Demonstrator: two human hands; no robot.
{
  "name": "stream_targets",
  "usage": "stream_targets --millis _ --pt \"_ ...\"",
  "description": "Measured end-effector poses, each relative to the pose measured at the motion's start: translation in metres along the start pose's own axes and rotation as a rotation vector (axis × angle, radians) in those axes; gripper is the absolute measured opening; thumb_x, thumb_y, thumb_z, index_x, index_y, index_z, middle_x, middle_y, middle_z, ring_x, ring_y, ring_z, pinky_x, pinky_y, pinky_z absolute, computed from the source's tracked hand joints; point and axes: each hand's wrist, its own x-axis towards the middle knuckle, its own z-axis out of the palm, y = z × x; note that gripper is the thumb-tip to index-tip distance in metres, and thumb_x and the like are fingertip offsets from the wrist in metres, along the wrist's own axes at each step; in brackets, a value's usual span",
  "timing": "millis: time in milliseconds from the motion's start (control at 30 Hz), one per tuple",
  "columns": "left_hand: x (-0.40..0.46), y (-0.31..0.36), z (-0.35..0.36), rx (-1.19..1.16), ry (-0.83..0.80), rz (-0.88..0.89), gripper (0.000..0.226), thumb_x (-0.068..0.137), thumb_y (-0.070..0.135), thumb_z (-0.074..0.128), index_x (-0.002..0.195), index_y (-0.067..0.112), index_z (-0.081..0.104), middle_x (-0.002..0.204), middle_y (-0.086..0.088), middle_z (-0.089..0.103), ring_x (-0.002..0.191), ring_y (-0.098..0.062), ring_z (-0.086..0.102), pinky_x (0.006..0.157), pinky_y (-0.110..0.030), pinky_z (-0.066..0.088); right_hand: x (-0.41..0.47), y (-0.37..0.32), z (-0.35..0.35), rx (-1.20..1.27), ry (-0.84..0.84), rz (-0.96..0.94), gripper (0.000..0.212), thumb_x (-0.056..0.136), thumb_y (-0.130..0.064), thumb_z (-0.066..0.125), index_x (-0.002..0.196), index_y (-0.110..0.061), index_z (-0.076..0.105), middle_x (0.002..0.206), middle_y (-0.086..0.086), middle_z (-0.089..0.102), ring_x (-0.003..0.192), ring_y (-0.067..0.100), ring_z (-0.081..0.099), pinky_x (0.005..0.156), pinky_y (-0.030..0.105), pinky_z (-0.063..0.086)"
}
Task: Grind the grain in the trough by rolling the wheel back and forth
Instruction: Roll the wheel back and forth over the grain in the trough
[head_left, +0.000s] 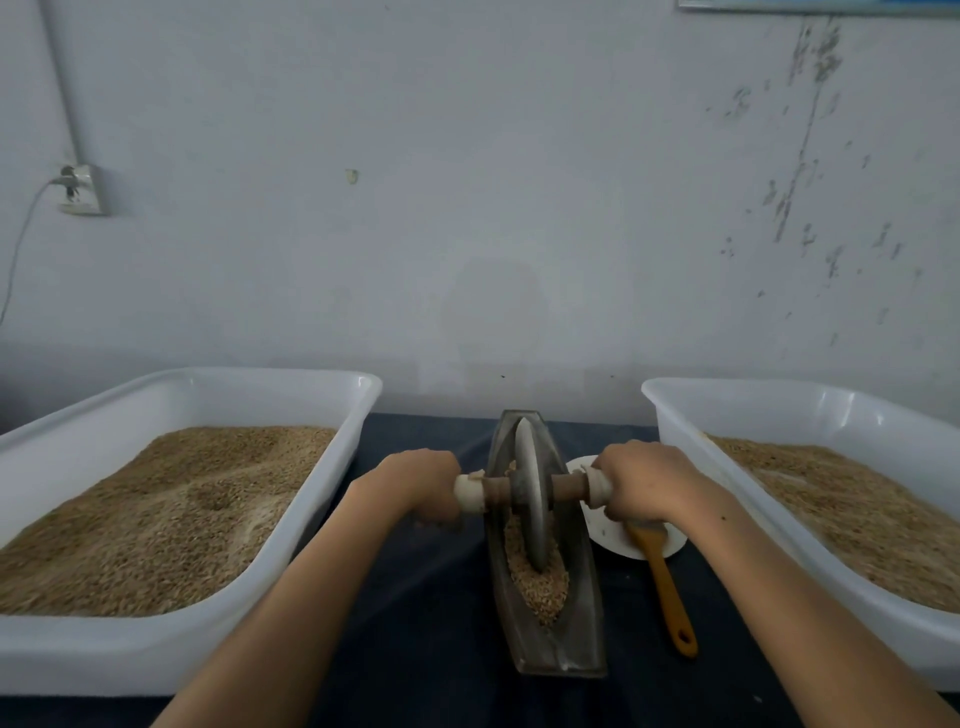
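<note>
Two hands, our left hand (415, 486) and right hand (641, 486), grip the axle of the wheel (531, 493) standing mid-trough (545, 639); tilting it could spill grain (540, 584) onto the surface (426, 597)

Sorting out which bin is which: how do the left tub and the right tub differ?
The left tub shows whole, its near wall in frame; the right tub is cut off by the picture's edge. Grain in the left tub is heaped and rippled; in the right tub it slopes more evenly. The plate and brush lie beside the right tub, not the left. Both are white, rectangular, grain-filled.
</note>
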Motion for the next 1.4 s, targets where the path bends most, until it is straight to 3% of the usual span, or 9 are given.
stream_targets --millis 233,367,533,667,833,1033,1133,1267,1400 --pt "0.002 0.006 0.011 0.133 0.355 0.006 0.014 0.081 0.030 0.063 0.084 0.024 0.050 0.088 0.003 0.061 0.075 -0.015 0.051 0.069 -0.030 0.041 0.004 -0.005 0.017 0.049 0.317 0.039 0.010 0.092 -0.023 0.055 0.084 -0.028 0.051 0.088 -0.005 0.063 0.081 0.014 0.059 0.081 0.030 0.049" --pt "-0.001 0.007 0.008 0.145 0.325 -0.013 0.016 0.082 0.029 0.063 0.093 0.020 0.057 0.087 0.002 0.059 0.079 -0.015 0.055 0.071 -0.030 0.043 0.004 -0.001 0.018 0.051 0.283 0.019 0.008 0.091 -0.025 0.056 0.086 -0.028 0.052 0.089 -0.004 0.063 0.081 0.014 0.059 0.080 0.030 0.049" --pt "-0.005 0.010 0.000 0.149 0.173 -0.006 0.033 0.079 0.032 0.070 0.107 0.018 0.061 0.095 0.000 0.063 0.087 -0.018 0.060 0.077 -0.032 0.047 0.003 0.005 0.002 0.052 -0.042 0.003 0.014 0.084 -0.024 0.067 0.094 -0.025 0.058 0.088 -0.002 0.062 0.080 0.014 0.060 0.068 0.026 0.043" --pt "-0.005 0.009 -0.004 0.107 0.055 0.001 0.037 0.077 0.033 0.073 0.109 0.019 0.061 0.092 0.001 0.064 0.084 -0.017 0.060 0.075 -0.031 0.046 0.000 0.008 -0.003 0.113 -0.172 -0.010 0.020 0.081 -0.024 0.071 0.078 -0.028 0.052 0.079 -0.004 0.060 0.074 0.012 0.059 0.058 0.022 0.041" --pt "-0.006 0.011 -0.004 0.120 0.087 -0.023 0.037 0.076 0.034 0.073 0.108 0.019 0.061 0.086 0.004 0.057 0.080 -0.016 0.056 0.071 -0.030 0.043 0.004 0.008 0.003 0.102 -0.106 -0.010 0.015 0.082 -0.023 0.070 0.084 -0.026 0.055 0.081 -0.004 0.060 0.076 0.013 0.060 0.058 0.023 0.039" --pt "-0.004 0.021 0.001 0.253 0.356 -0.056 0.015 0.083 0.026 0.061 0.096 0.020 0.060 0.093 0.001 0.064 0.081 -0.018 0.058 0.067 -0.030 0.039 0.013 0.008 0.023 0.113 0.144 0.035 0.005 0.088 -0.027 0.059 0.086 -0.029 0.055 0.078 -0.009 0.057 0.069 0.009 0.054 0.059 0.023 0.036" --pt "-0.003 0.023 0.003 0.265 0.391 -0.072 0.013 0.086 0.025 0.059 0.098 0.019 0.059 0.097 0.000 0.064 0.085 -0.018 0.059 0.068 -0.030 0.037 0.015 0.008 0.028 0.140 0.212 0.034 0.008 0.090 -0.029 0.055 0.082 -0.031 0.053 0.078 -0.010 0.057 0.069 0.007 0.053 0.061 0.023 0.035" --pt "-0.004 0.019 0.000 0.220 0.273 -0.071 0.023 0.083 0.027 0.064 0.103 0.017 0.060 0.096 0.000 0.063 0.085 -0.018 0.058 0.071 -0.030 0.041 0.012 0.009 0.020 0.070 0.131 0.014 0.008 0.086 -0.025 0.060 0.082 -0.029 0.053 0.074 -0.009 0.055 0.064 0.007 0.051 0.054 0.022 0.032" --pt "-0.007 0.015 -0.005 0.174 0.088 -0.064 0.039 0.078 0.033 0.071 0.112 0.017 0.059 0.094 0.001 0.060 0.083 -0.017 0.056 0.073 -0.031 0.043 0.008 0.009 0.007 0.105 -0.094 0.010 0.014 0.083 -0.023 0.068 0.094 -0.024 0.060 0.089 -0.002 0.064 0.081 0.014 0.061 0.063 0.024 0.043"
